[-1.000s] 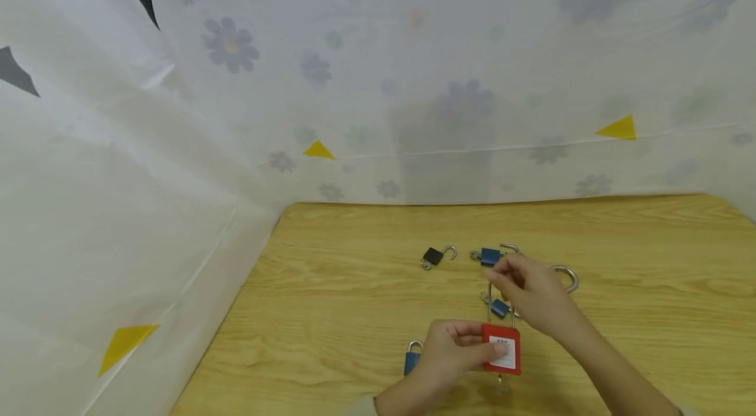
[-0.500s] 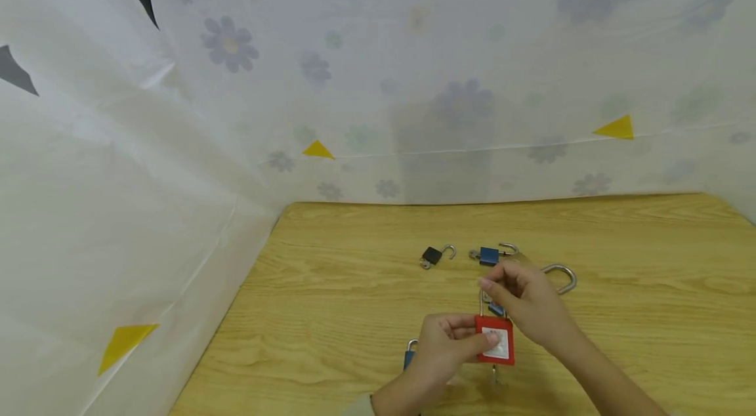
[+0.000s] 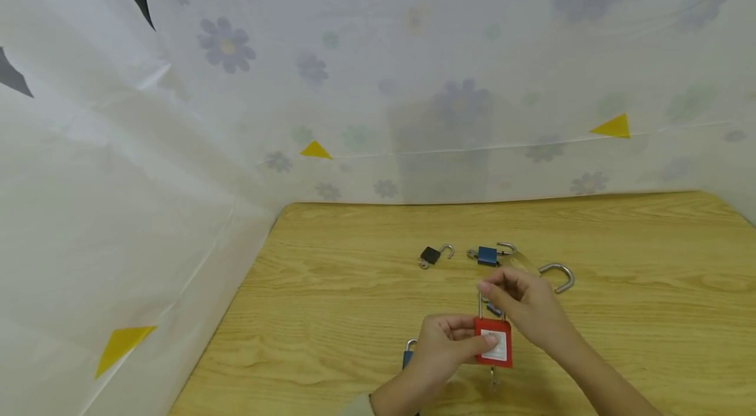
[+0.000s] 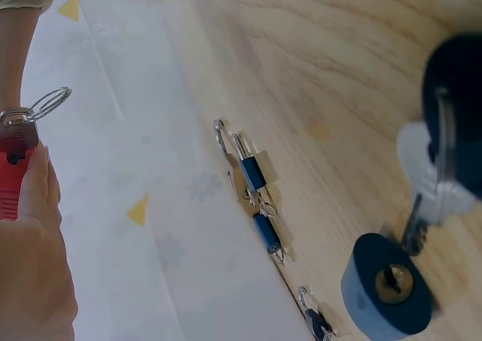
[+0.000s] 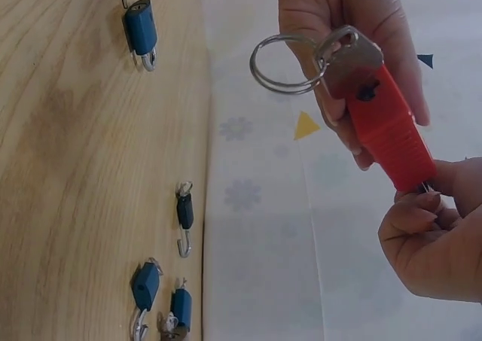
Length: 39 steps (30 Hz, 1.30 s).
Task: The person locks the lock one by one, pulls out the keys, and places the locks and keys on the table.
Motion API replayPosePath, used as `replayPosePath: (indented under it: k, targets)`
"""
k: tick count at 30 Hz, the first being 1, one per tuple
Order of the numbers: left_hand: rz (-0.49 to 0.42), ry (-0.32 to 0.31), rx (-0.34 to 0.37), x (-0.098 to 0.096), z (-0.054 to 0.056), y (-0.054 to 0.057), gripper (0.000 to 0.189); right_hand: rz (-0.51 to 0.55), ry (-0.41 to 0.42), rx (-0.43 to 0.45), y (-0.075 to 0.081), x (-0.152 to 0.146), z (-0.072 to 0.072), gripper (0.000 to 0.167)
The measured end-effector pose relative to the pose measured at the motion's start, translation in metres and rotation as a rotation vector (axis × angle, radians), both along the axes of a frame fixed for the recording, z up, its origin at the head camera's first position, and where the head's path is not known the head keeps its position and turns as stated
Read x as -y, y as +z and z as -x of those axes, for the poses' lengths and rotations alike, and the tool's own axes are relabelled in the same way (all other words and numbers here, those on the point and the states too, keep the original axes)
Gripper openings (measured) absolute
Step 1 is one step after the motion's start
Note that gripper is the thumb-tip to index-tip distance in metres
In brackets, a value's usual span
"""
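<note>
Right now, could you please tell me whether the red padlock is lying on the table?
No, the left hand holds the red padlock up above the table.

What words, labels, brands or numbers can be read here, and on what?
Nothing is legible.
White label on the red padlock, partly covered by the left hand: print too small and blurred to read.
Blue padlocks and black padlock: no text visible.
</note>
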State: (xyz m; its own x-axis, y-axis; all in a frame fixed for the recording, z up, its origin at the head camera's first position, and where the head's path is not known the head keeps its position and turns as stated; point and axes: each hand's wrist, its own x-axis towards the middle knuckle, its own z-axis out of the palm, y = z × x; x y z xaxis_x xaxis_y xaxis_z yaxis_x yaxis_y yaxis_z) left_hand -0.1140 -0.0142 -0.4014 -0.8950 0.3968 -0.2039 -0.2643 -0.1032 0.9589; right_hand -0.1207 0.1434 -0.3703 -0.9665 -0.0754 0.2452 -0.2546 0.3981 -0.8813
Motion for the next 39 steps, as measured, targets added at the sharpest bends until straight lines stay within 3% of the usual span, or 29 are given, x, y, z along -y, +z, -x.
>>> replayPosePath:
  k: [4, 6, 8, 13, 16, 22, 25, 35, 39]
  targets:
    - [0.027, 0.023, 0.001, -0.002, 0.001, 0.000, 0.024, -0.020, -0.092, 0.053, 0.004, -0.004, 0.001, 0.028]
    - [0.046, 0.040, -0.006, -0.002, 0.002, 0.001, 0.024, 0.047, -0.129, 0.082, 0.002, -0.006, 0.002, 0.034]
    - [0.052, 0.055, -0.004, -0.002, 0.002, 0.002, 0.024, 0.177, -0.127, 0.168, -0.005, -0.009, 0.003, 0.040]
    - [0.027, 0.068, -0.009, 0.001, 0.004, 0.004, 0.025, 0.515, 0.007, 0.518, -0.037, -0.014, -0.001, 0.043]
    - [0.044, 0.066, -0.022, 0.002, 0.007, 0.003, 0.025, 0.628, 0.177, 0.633, -0.056, -0.019, -0.009, 0.040]
    - [0.080, 0.075, -0.027, 0.003, 0.012, -0.002, 0.024, 0.909, 0.574, 0.644, -0.078, -0.019, -0.022, 0.036]
    - [0.084, 0.080, -0.030, 0.003, 0.015, -0.003, 0.024, 0.979, 0.660, 0.631, -0.081, -0.016, -0.025, 0.038]
    - [0.075, 0.120, -0.018, 0.005, 0.017, -0.004, 0.028, 0.987, 0.691, 0.608, -0.087, -0.011, -0.033, 0.030]
    - [0.073, 0.116, -0.028, 0.004, 0.017, -0.003, 0.028, 0.931, 0.644, 0.611, -0.087, -0.006, -0.035, 0.022]
